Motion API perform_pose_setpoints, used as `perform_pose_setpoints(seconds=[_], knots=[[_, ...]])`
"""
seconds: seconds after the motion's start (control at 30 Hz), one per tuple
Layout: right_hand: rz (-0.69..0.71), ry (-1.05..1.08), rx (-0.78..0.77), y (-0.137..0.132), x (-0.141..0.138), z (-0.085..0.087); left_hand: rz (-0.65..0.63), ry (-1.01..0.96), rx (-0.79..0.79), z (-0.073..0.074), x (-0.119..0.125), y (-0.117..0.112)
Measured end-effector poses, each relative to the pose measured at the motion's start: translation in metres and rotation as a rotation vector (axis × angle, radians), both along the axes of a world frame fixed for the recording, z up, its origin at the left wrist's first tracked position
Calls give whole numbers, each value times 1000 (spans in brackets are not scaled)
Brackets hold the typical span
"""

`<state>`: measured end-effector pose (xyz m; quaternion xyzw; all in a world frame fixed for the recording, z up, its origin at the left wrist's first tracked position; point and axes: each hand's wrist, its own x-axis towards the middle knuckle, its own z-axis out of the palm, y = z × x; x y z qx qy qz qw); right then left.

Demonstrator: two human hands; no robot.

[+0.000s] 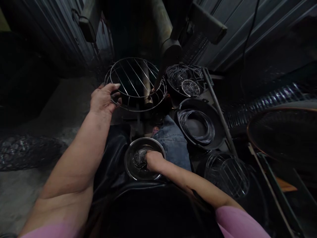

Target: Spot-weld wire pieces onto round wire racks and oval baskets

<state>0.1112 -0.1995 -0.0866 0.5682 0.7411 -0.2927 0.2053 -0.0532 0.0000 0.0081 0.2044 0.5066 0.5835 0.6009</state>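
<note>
Nearest, the right hand (155, 161) dips into a shiny round metal bowl (127, 165), its fingers curled in at a tangle of thin silver wire pieces (139, 159); whether it pinches any, I cannot tell. Those bits look light, springy and apt to snag, best picked by 1 end. Beyond the bowl, the left hand (106, 96) curls around the near-left rim of a round silver wire rack (132, 77) with 2 rings and parallel bars, beside a copper-coloured metal tip (153, 90). The rack should be light, stiff and smooth, best gripped by its outer rim.
</note>
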Motion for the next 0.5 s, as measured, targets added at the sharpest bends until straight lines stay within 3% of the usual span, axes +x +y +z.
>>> perform_pose_setpoints(seconds=[0.2,0.37,0.5], knots=[[-28,96,-12,8,21,24,17,-7,49,-3,-1,-1],[-394,388,179,-10,83,40,7,1,45,1,-1,-4],[-629,173,400,-35,127,40,5,9,32,7,0,-7]])
